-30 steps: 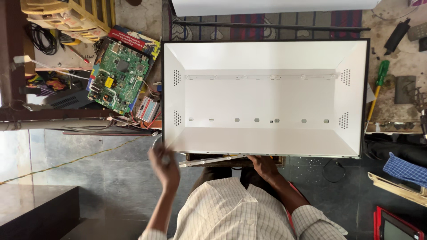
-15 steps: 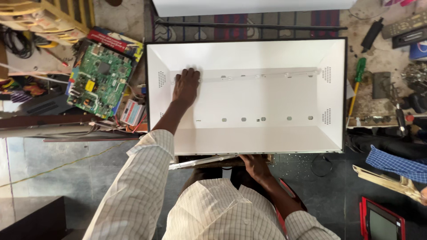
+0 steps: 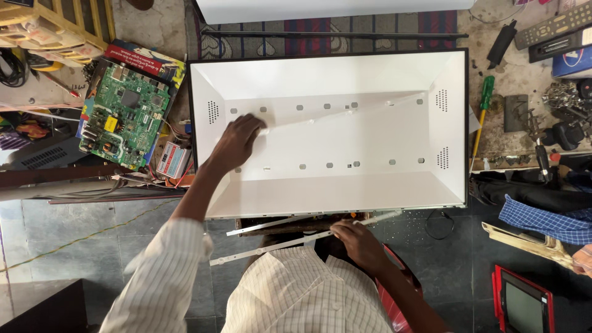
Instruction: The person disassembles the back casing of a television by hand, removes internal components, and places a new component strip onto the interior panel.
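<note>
Panel: white backlight tray [image 3: 394, 185] of a flat-screen set lay face up, black frame around it, open side toward the person so both hands could reach in.
Left hand: left hand [image 3: 237, 140] was inside the tray at its left part, arm stretched forward over the near rim, palm down, fingers curled on the end of a thin white strip [image 3: 345, 114] that ran slantwise up to the right across the tray floor. Pinched or just pressed: cannot tell.
Right hand: right hand [image 3: 357, 240] sat at the near edge, wrist bent, fingers closed around a long LED strip [image 3: 277, 245] held clear of the tray, likely so it stayed out of the work area.
Second strip: another loose strip [image 3: 271, 224] lay just beside it, along the tray's near rim.
Left of tray: green circuit board [image 3: 126, 114], well apart from the hands.
Right of tray: green-handled screwdriver [image 3: 484, 105], remotes [image 3: 552, 28] and other tools, untouched.
</note>
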